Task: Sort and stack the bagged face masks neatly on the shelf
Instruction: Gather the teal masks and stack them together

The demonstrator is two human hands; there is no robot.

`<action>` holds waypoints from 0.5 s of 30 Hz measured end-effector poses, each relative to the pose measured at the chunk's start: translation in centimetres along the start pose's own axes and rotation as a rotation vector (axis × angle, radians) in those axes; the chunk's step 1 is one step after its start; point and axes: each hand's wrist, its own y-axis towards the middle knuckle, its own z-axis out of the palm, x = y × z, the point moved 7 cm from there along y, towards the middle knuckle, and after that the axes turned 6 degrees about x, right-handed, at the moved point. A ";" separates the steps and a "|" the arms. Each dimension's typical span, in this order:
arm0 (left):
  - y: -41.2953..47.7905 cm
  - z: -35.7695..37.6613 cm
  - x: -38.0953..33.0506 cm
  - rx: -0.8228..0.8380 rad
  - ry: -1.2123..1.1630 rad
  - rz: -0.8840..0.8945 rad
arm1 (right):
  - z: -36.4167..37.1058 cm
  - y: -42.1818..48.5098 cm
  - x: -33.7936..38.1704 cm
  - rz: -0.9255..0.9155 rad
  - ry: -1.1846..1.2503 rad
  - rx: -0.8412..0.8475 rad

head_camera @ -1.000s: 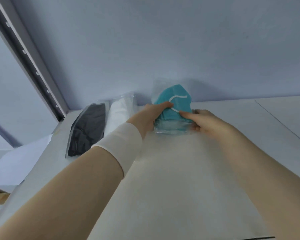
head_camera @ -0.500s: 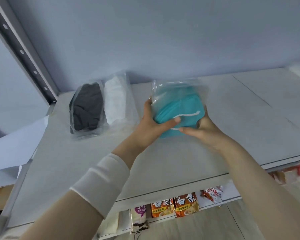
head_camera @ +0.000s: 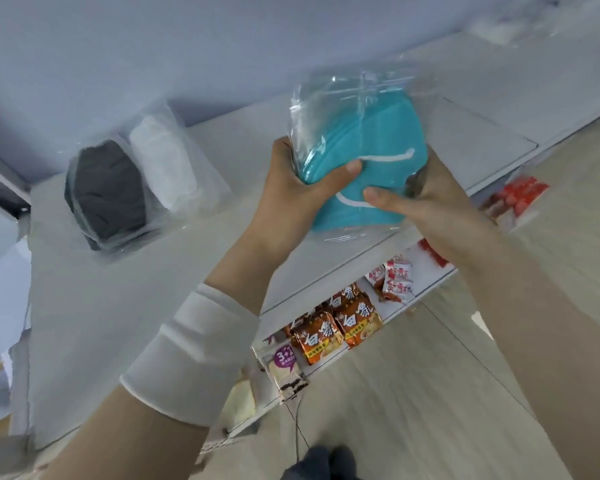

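Starting at the back left corner of the shelf (head_camera: 118,306), a bag of black masks (head_camera: 108,192) lies flat. A bag of white masks (head_camera: 163,161) sits just to its right, with their clear edges touching. These two colours look placed already, side by side rather than mixed.

Toward the middle, above the shelf's front edge, a bag of teal masks (head_camera: 361,161) is held up off the surface and tilted toward the person. The left hand (head_camera: 298,195) grips its left side, thumb pressed across the front and fingers out of sight behind. The right hand (head_camera: 430,206) grips the lower right side, its thumb laid over the front.

This third bag has no place yet. The bare stretch to the right of the white bag seems the likely spot for it.

At the far right back corner a pale shape (head_camera: 496,29) is too blurred to name, so more bags may be left. Noodle packets (head_camera: 340,320) sit on a lower level.
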 end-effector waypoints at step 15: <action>-13.2 22.8 17.5 0.530 -0.138 -0.584 | -7.3 -29.8 -15.3 0.475 0.254 -0.709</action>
